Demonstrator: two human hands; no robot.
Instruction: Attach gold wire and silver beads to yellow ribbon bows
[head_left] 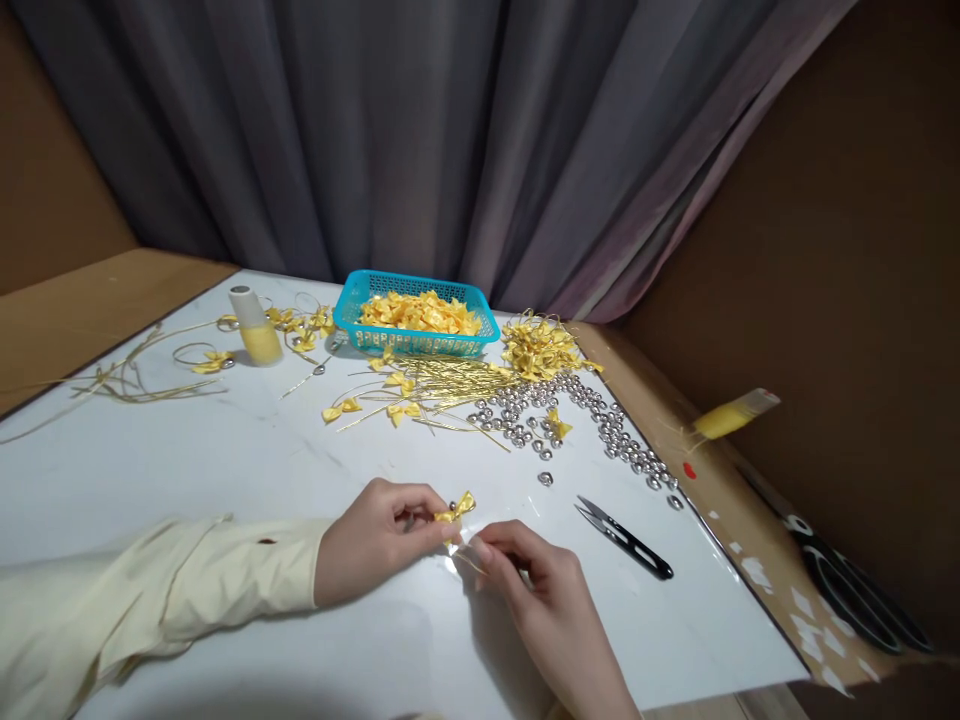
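Observation:
Between the thumb and fingertips of my left hand [379,532] is a small yellow ribbon bow [463,506], with a tiny silvery piece beside it. My right hand [546,590] is closed in a pinch just to the right, on a thin yellowish cord [471,562] that runs toward the bow. Both hands are low over the white tabletop, close together. Black thread snips [626,538] lie to the right of my right hand. Beyond the hands, loose silver rings [545,479] are scattered, with gold cords [457,378] and yellow bows [405,412] behind them.
A blue basket [420,345] full of yellow bows stands at the back, beside a heap of bows with gold cords [544,345]. A yellow-and-white bottle [257,328] is at the back left. Black scissors [847,590] and a yellow thread spool [735,414] are at the right.

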